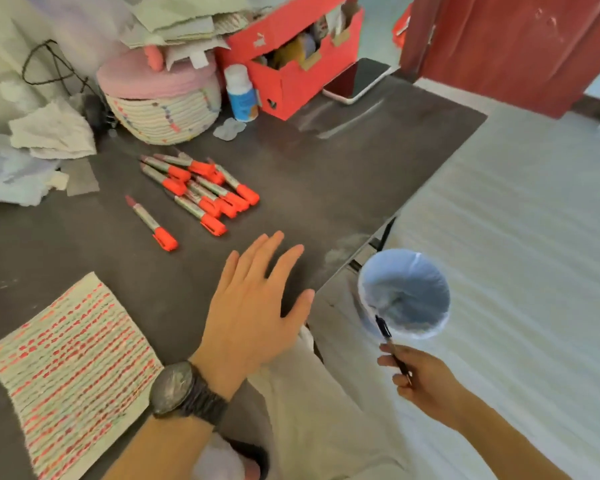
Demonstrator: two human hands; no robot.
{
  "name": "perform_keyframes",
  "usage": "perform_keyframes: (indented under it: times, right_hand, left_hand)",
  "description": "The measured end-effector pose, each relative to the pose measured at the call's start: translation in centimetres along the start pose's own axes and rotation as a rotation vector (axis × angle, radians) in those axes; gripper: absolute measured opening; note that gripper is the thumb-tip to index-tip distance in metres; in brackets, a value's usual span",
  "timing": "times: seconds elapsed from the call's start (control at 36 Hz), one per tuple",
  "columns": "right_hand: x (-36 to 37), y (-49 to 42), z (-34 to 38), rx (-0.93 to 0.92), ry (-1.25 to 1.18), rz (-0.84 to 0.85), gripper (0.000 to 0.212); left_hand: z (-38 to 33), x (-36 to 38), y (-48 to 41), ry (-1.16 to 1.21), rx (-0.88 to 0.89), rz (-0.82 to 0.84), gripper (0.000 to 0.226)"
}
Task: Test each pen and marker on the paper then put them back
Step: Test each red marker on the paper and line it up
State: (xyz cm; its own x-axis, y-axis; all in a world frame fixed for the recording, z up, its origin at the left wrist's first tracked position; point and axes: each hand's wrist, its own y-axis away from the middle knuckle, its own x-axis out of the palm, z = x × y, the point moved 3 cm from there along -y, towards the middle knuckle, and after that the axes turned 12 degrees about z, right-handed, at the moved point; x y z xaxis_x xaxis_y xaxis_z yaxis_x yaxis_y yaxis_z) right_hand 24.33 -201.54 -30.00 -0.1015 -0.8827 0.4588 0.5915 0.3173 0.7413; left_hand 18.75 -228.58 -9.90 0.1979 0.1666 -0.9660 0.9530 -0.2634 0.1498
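Several red-capped markers (pixel 205 188) lie in a pile on the dark table, with one more red-capped marker (pixel 152 220) lying apart to their left. A sheet of paper (pixel 66 368) covered in rows of red strokes lies at the near left. My left hand (pixel 253 306) is spread flat with straight fingers over the table near its right edge, holding nothing. My right hand (pixel 420 379) is off the table to the right and pinches a dark pen (pixel 390 344) whose tip points up over the rim of a blue-lined bin (pixel 404 292).
A red cardboard box (pixel 291 53) of supplies, a phone (pixel 359 79), a white bottle (pixel 241 93) and a woven basket with a pink lid (pixel 160 95) stand at the back. Crumpled cloths and papers (pixel 49 133) lie at the far left. The table edge (pixel 378 237) runs diagonally on the right.
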Motion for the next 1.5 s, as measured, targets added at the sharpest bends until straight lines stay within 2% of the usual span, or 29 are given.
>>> perform_keyframes:
  times: [0.06,0.17,0.28,0.44,0.5,0.61,0.72,0.86,1.0,1.11,1.31,1.42,1.5]
  right_hand:
    - [-1.2,-1.6,-0.4,0.037,0.056,-0.045,0.023]
    - [-2.3,-4.5,-0.7,0.1,0.198,-0.134,0.031]
    - [-2.9,-7.8,-0.1,0.124,0.228,-0.275,0.034]
    - [-3.9,-12.8,2.7,0.149,0.217,-0.36,0.014]
    - [-4.2,-14.2,3.8,0.18,0.265,-0.382,0.014]
    - [-4.8,-16.3,5.4,0.244,0.416,-0.409,0.021]
    - [-5.7,-18.3,6.5,0.187,0.548,-0.441,0.03]
    - [-6.1,-19.5,5.6,0.255,0.78,-0.579,0.047]
    - [-5.5,-19.1,2.0,0.424,1.249,-0.422,0.06]
    - [-5.0,-18.3,1.8,0.404,1.324,-0.42,0.063]
    - [-3.8,-15.7,5.1,0.266,1.34,-0.418,0.048]
    - [-2.1,-13.1,7.2,0.103,1.319,-0.364,0.04]
    - [-0.1,-10.3,8.4,-0.118,1.294,-0.295,0.042]
  left_hand:
    - [-0.5,0.0,-2.0,-0.021,0.054,0.033,0.065]
    - [-0.9,0.1,-5.3,-0.06,0.119,0.094,0.067]
    - [-1.3,0.7,-7.1,0.029,0.142,0.089,0.066]
    - [-1.1,1.3,-7.2,0.123,0.109,0.044,0.061]
    - [-1.1,1.2,-7.2,0.131,0.099,0.047,0.061]
    - [-1.1,1.1,-7.4,0.137,0.087,0.058,0.059]
    - [-1.1,1.1,-7.5,0.129,0.086,0.061,0.06]
    - [-1.1,1.1,-7.7,0.126,0.088,0.052,0.059]
    - [-1.0,1.2,-7.8,0.138,0.089,0.036,0.057]
    - [-1.0,1.1,-7.8,0.134,0.086,0.03,0.057]
    - [-1.1,1.0,-7.5,0.152,0.099,-0.003,0.054]
    - [-1.1,1.1,-7.0,0.187,0.085,-0.032,0.05]
    - [-0.9,1.0,-6.2,0.222,0.053,-0.019,0.046]
